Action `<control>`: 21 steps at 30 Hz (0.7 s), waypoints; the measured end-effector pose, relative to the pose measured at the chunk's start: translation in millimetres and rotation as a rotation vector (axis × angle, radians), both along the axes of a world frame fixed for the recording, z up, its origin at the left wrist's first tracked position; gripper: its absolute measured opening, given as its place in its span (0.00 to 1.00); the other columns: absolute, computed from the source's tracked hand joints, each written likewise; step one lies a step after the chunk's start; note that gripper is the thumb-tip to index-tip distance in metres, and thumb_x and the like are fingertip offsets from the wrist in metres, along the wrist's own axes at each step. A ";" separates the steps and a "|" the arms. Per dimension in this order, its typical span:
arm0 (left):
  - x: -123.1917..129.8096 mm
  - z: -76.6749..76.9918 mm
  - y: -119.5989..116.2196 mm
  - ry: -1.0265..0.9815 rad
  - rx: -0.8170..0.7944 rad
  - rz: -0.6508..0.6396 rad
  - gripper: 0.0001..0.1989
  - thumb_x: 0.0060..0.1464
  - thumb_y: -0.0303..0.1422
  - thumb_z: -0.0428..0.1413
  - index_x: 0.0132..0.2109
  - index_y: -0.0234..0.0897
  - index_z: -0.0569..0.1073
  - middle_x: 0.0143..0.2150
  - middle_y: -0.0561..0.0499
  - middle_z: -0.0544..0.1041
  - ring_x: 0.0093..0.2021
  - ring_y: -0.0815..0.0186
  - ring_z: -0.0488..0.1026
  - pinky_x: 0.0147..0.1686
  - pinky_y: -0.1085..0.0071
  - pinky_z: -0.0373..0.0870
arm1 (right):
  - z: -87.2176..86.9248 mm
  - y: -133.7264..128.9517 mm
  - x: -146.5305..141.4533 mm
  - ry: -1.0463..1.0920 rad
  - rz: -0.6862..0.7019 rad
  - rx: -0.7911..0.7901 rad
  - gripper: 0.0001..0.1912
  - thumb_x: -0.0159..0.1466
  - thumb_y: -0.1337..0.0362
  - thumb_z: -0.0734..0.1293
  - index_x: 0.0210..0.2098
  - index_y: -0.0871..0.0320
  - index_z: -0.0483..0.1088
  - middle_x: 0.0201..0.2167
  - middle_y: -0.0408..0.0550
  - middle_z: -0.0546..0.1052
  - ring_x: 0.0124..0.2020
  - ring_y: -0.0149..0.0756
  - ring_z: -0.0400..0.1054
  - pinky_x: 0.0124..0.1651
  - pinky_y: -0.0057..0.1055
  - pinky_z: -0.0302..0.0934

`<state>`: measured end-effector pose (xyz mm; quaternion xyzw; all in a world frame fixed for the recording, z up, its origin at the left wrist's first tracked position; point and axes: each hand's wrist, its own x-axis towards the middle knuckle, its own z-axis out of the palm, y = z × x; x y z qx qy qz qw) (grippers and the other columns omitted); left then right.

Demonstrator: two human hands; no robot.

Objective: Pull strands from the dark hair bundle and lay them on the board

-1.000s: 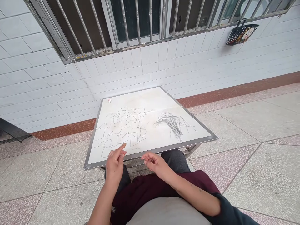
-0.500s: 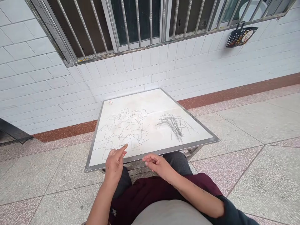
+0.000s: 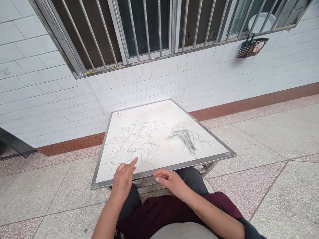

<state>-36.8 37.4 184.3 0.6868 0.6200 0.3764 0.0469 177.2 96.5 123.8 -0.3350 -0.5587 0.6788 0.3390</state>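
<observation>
My right hand (image 3: 166, 178) is closed in a pinch on a thin dark wire (image 3: 152, 166) just over the table's near edge. From those fingertips the wire rises and curves left toward my left hand (image 3: 123, 177). The left index finger points forward while the other fingers are curled in, pressed together around what appears to be the wire's other part; the exact grip is hidden. Several bent, zigzag wires (image 3: 142, 136) lie spread over the left half of the white table (image 3: 169, 114). At its right rests a dense bundle of straighter wires (image 3: 186, 138).
A small white-and-red item (image 3: 119, 114) sits near the table's far left corner. Behind stands a white tiled wall (image 3: 149, 78) with a barred window (image 3: 147, 30). A dotted bag (image 3: 251, 47) hangs from the bars at right. Speckled floor (image 3: 261, 139) surrounds the table.
The camera view has tilted slightly, so the scene sits lower in the picture. Both hands keep nearly the same pose and place at the table's near edge.
</observation>
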 end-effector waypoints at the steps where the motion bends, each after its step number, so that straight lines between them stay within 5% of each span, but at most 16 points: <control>1: 0.7 -0.6 0.4 -0.015 -0.006 0.034 0.20 0.60 0.33 0.46 0.59 0.48 0.66 0.35 0.50 0.77 0.37 0.62 0.69 0.41 0.64 0.68 | 0.9 -0.4 -0.4 0.014 0.002 -0.010 0.16 0.51 0.55 0.71 0.36 0.56 0.73 0.25 0.41 0.67 0.25 0.28 0.60 0.27 0.27 0.59; 12: 25.8 -14.8 3.0 -0.479 -0.046 0.232 0.25 0.55 0.38 0.53 0.60 0.43 0.64 0.45 0.47 0.76 0.39 0.65 0.71 0.39 0.68 0.68 | 1.2 17.9 -16.0 -0.033 -0.149 -0.007 0.08 0.51 0.63 0.67 0.31 0.58 0.71 0.24 0.39 0.65 0.21 0.24 0.57 0.23 0.24 0.58; 15: 30.3 -39.5 -9.2 -0.485 -0.068 0.230 0.21 0.57 0.39 0.51 0.57 0.42 0.67 0.43 0.46 0.77 0.37 0.64 0.73 0.39 0.67 0.70 | -3.8 36.0 -19.4 -0.074 -0.191 -0.006 0.08 0.51 0.64 0.67 0.31 0.58 0.71 0.25 0.39 0.66 0.21 0.23 0.57 0.23 0.24 0.58; 21: 15.4 -121.0 -30.1 -0.185 -0.158 -0.030 0.13 0.55 0.40 0.53 0.46 0.48 0.77 0.41 0.48 0.80 0.42 0.58 0.77 0.44 0.63 0.73 | -9.1 86.5 -32.2 -0.122 -0.284 -0.031 0.06 0.52 0.67 0.66 0.31 0.59 0.69 0.24 0.37 0.65 0.21 0.22 0.58 0.25 0.23 0.59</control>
